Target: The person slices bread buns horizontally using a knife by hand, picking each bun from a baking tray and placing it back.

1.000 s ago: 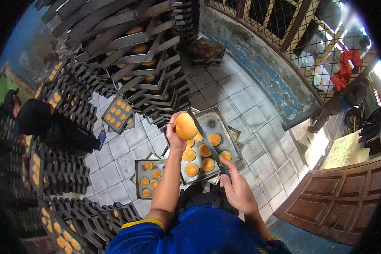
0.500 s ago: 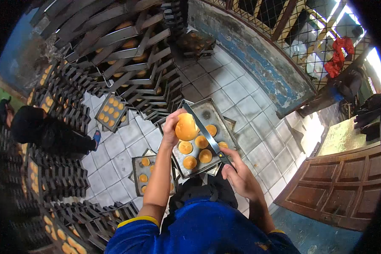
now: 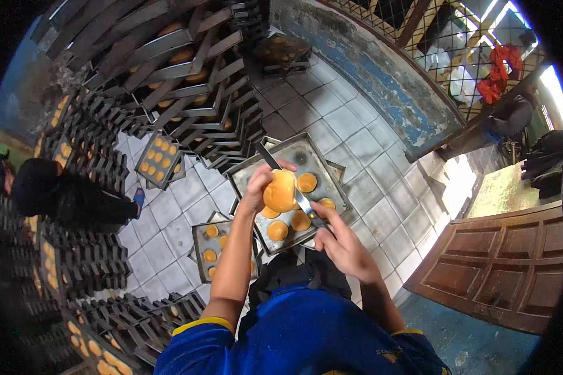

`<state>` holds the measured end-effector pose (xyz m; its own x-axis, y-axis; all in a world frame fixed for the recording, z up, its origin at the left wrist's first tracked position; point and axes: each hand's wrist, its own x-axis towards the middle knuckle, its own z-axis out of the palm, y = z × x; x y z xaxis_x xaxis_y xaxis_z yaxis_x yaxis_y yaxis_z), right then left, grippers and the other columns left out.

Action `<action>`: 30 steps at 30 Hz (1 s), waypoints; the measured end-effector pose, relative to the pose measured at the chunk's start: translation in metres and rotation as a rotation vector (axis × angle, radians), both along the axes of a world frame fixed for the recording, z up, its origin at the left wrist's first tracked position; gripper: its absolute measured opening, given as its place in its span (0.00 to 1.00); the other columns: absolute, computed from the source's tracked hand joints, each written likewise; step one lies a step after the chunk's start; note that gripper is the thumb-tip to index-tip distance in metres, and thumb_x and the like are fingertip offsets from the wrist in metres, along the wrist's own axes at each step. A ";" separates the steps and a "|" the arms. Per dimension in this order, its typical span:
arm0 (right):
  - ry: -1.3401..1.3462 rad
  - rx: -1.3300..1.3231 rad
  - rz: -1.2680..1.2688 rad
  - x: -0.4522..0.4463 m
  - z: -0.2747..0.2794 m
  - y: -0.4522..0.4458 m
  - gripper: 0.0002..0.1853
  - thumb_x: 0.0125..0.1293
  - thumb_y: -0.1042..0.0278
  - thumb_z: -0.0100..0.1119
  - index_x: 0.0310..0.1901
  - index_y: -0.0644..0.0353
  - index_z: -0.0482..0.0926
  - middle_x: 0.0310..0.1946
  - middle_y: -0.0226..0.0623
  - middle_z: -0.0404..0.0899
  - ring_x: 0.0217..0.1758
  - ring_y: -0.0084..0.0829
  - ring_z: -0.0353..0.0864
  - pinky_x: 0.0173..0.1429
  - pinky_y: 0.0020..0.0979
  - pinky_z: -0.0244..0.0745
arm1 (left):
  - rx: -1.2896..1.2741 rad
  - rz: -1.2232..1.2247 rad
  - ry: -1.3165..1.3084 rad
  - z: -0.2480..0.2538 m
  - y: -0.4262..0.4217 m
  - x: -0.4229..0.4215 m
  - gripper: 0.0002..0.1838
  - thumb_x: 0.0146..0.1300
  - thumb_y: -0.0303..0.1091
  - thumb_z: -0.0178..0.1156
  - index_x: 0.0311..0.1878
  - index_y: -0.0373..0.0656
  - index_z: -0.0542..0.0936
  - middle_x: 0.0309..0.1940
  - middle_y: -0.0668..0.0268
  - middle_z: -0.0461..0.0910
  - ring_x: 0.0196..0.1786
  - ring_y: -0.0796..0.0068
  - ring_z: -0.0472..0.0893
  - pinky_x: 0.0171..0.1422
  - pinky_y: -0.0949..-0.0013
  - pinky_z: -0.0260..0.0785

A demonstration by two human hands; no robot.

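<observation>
My left hand is wrapped round a round golden bun, held above a metal tray. Closed on the handle of a long serrated knife is my right hand. The blade passes through or just behind the bun's right side, and its tip sticks out at the upper left beyond my left fingers. Several more buns, one of them a small bun, lie on the tray below my hands. Part of the tray is hidden by my hands.
Tall stacks of trays with buns rise at the left and upper left. Another bun tray lies on the tiled floor. A person in dark clothes is at the left, another person at the upper right. A wooden door is at the right.
The knife has moved toward the upper left, its blade now across the bun instead of beside it. My right hand has come closer to my left. The view has shifted slightly.
</observation>
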<state>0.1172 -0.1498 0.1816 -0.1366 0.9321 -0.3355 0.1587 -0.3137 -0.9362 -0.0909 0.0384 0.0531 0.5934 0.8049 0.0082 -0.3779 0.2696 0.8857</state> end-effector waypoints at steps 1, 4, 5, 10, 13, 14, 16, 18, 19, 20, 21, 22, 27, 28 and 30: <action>0.008 0.005 0.003 -0.001 -0.004 0.005 0.29 0.84 0.69 0.46 0.83 0.58 0.62 0.35 0.30 0.75 0.41 0.24 0.76 0.53 0.29 0.74 | 0.001 -0.056 0.008 -0.007 0.000 0.003 0.33 0.64 0.50 0.56 0.63 0.32 0.80 0.51 0.54 0.87 0.50 0.66 0.88 0.56 0.65 0.82; 0.071 0.049 0.009 0.003 -0.010 0.013 0.29 0.84 0.69 0.46 0.83 0.56 0.61 0.35 0.30 0.75 0.41 0.24 0.76 0.53 0.29 0.74 | -0.175 0.037 -0.149 -0.020 -0.007 0.006 0.31 0.69 0.45 0.55 0.70 0.35 0.75 0.60 0.51 0.84 0.57 0.61 0.87 0.66 0.61 0.80; 0.069 0.051 0.011 0.004 -0.009 0.013 0.29 0.84 0.69 0.46 0.83 0.56 0.61 0.35 0.30 0.75 0.41 0.24 0.76 0.53 0.29 0.74 | -0.173 0.039 -0.152 -0.021 -0.009 0.004 0.31 0.69 0.45 0.55 0.70 0.35 0.75 0.60 0.51 0.84 0.57 0.61 0.87 0.66 0.61 0.80; 0.055 0.026 -0.057 0.003 -0.019 0.017 0.28 0.85 0.70 0.45 0.84 0.56 0.61 0.36 0.31 0.75 0.41 0.24 0.75 0.54 0.29 0.74 | -0.473 0.334 -0.536 0.014 -0.041 0.032 0.26 0.82 0.52 0.52 0.68 0.41 0.77 0.64 0.56 0.84 0.66 0.55 0.84 0.71 0.44 0.77; -0.015 0.128 -0.075 -0.011 -0.027 0.022 0.28 0.85 0.71 0.45 0.84 0.55 0.61 0.36 0.32 0.76 0.40 0.25 0.76 0.52 0.29 0.74 | -0.379 0.510 -0.419 0.003 -0.045 0.050 0.25 0.85 0.55 0.51 0.64 0.43 0.80 0.59 0.61 0.87 0.60 0.63 0.87 0.67 0.53 0.80; -0.016 0.125 -0.068 -0.012 -0.027 0.019 0.28 0.85 0.71 0.45 0.84 0.55 0.61 0.36 0.32 0.76 0.40 0.25 0.76 0.52 0.29 0.74 | -0.386 0.612 -0.336 -0.003 -0.041 0.051 0.24 0.85 0.55 0.51 0.62 0.44 0.81 0.56 0.63 0.88 0.58 0.65 0.88 0.64 0.56 0.81; -0.052 0.120 -0.007 -0.009 -0.020 0.013 0.28 0.86 0.70 0.44 0.84 0.56 0.60 0.36 0.32 0.77 0.40 0.26 0.77 0.52 0.30 0.74 | -0.401 0.644 -0.364 -0.010 -0.025 0.040 0.23 0.85 0.55 0.52 0.59 0.45 0.83 0.51 0.64 0.89 0.53 0.68 0.89 0.60 0.60 0.82; -0.101 0.070 0.030 -0.003 0.003 0.005 0.29 0.86 0.69 0.44 0.84 0.57 0.59 0.36 0.31 0.76 0.39 0.23 0.75 0.50 0.27 0.72 | -0.360 0.642 -0.332 -0.016 -0.011 0.022 0.23 0.85 0.52 0.52 0.61 0.41 0.82 0.50 0.63 0.88 0.52 0.68 0.89 0.60 0.61 0.82; -0.147 0.020 0.057 -0.002 0.009 0.004 0.30 0.85 0.68 0.44 0.85 0.59 0.58 0.36 0.29 0.75 0.37 0.20 0.72 0.47 0.24 0.70 | -0.322 0.599 -0.350 -0.018 -0.005 0.017 0.22 0.85 0.52 0.54 0.58 0.42 0.83 0.48 0.63 0.88 0.50 0.70 0.89 0.58 0.62 0.83; -0.145 0.020 0.058 -0.003 0.008 0.006 0.30 0.85 0.68 0.44 0.85 0.59 0.58 0.36 0.29 0.75 0.37 0.20 0.72 0.47 0.24 0.70 | -0.322 0.601 -0.349 -0.021 -0.005 0.015 0.22 0.85 0.52 0.54 0.58 0.42 0.83 0.48 0.63 0.88 0.50 0.70 0.89 0.58 0.62 0.83; -0.130 0.026 0.047 -0.005 0.007 0.007 0.30 0.85 0.69 0.44 0.84 0.59 0.59 0.36 0.31 0.76 0.39 0.24 0.75 0.51 0.28 0.73 | -0.306 0.557 -0.301 -0.019 -0.007 0.016 0.22 0.84 0.52 0.54 0.57 0.41 0.83 0.47 0.63 0.88 0.49 0.70 0.89 0.57 0.62 0.83; -0.115 0.028 0.034 -0.006 0.006 0.007 0.29 0.85 0.70 0.44 0.84 0.58 0.59 0.35 0.33 0.77 0.40 0.27 0.78 0.54 0.31 0.76 | -0.292 0.511 -0.251 -0.018 -0.011 0.019 0.22 0.84 0.52 0.55 0.57 0.41 0.83 0.47 0.62 0.88 0.48 0.70 0.89 0.56 0.63 0.83; -0.031 0.073 0.033 -0.006 -0.004 0.025 0.30 0.84 0.71 0.44 0.84 0.59 0.59 0.34 0.32 0.77 0.39 0.25 0.77 0.51 0.30 0.75 | -0.336 0.313 -0.217 0.000 -0.019 0.033 0.36 0.84 0.64 0.48 0.57 0.35 0.84 0.49 0.56 0.90 0.48 0.65 0.91 0.55 0.62 0.85; -0.021 0.035 0.052 -0.003 0.001 0.025 0.29 0.84 0.71 0.44 0.84 0.60 0.59 0.34 0.32 0.77 0.39 0.25 0.77 0.51 0.30 0.75 | -0.336 0.315 -0.218 0.000 -0.015 0.027 0.36 0.84 0.64 0.48 0.57 0.35 0.84 0.49 0.56 0.90 0.48 0.65 0.91 0.55 0.62 0.85; -0.048 0.009 0.070 0.003 0.008 0.015 0.30 0.84 0.70 0.44 0.85 0.57 0.59 0.34 0.29 0.76 0.34 0.20 0.72 0.43 0.26 0.69 | -0.295 0.284 -0.227 0.002 -0.005 0.014 0.38 0.80 0.70 0.49 0.58 0.39 0.83 0.50 0.55 0.89 0.50 0.61 0.90 0.58 0.57 0.86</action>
